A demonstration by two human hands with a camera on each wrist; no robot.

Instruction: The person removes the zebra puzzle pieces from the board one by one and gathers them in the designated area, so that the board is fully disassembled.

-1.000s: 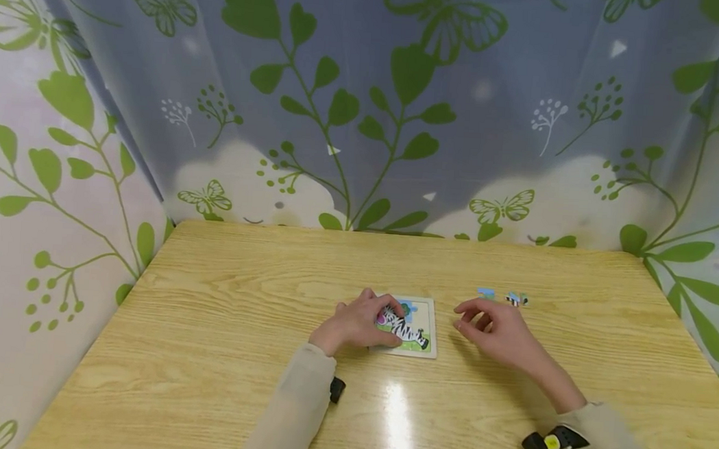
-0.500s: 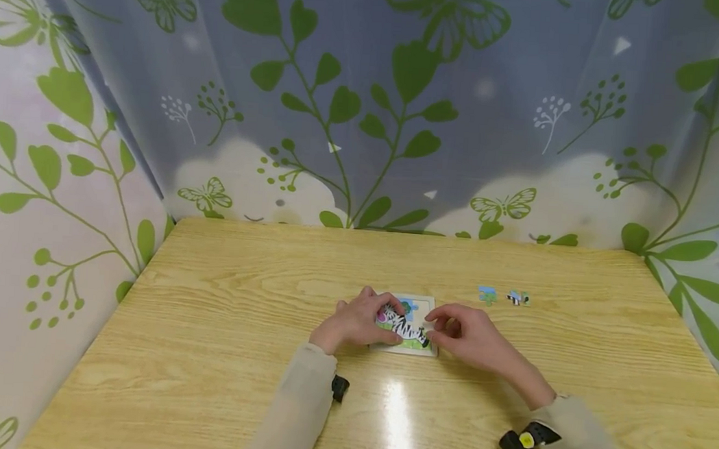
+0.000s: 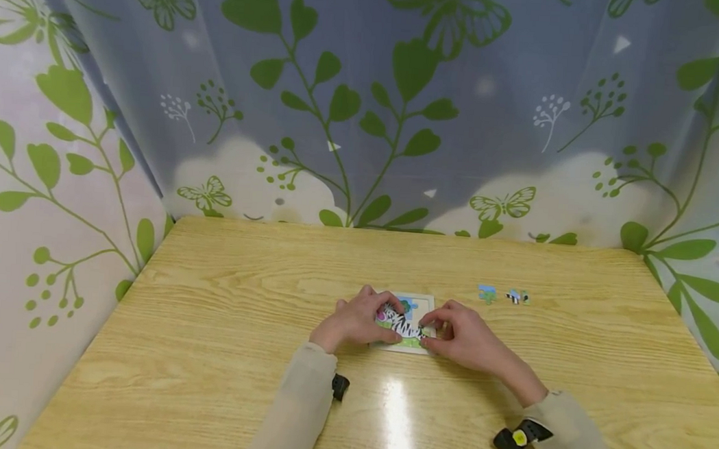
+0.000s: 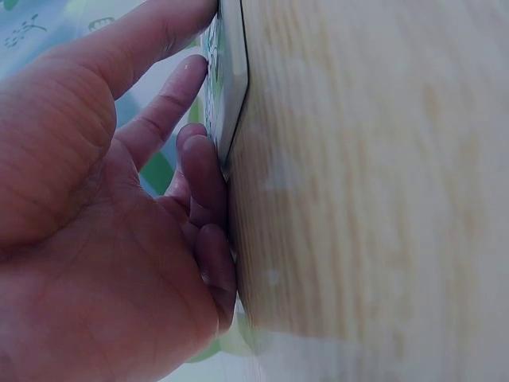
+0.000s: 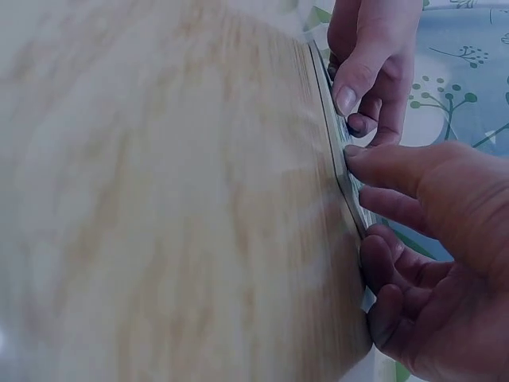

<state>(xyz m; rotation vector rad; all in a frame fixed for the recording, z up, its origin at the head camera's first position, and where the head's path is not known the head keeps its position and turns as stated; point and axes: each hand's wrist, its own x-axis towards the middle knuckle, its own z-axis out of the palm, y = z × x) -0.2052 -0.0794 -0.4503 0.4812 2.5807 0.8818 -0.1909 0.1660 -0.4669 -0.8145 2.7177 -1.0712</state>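
A jigsaw puzzle (image 3: 411, 342) with a zebra picture in a pale square frame lies flat on the table. My left hand (image 3: 363, 317) rests over its left side; thumb and forefinger press on the printed surface, spread apart. In the left wrist view the other fingers of my left hand (image 4: 135, 191) lie along the frame's edge (image 4: 232, 95). At the puzzle's right side, the thumb and forefinger of my right hand (image 3: 464, 334) pinch a puzzle piece (image 3: 424, 331) at the zebra's rear, largely hidden by the fingertips. The right wrist view shows my right hand (image 5: 445, 207) low beside the frame.
On the wooden table (image 3: 239, 279), a blue and green puzzle piece (image 3: 487, 294) and further loose pieces (image 3: 518, 297) lie behind my right hand. A leaf-patterned curtain (image 3: 367, 101) stands along the table's back edge.
My right hand has moved left from beside the frame onto the puzzle's right side. The zebra's rear piece has shifted slightly to the left and up. My left hand stays in place.
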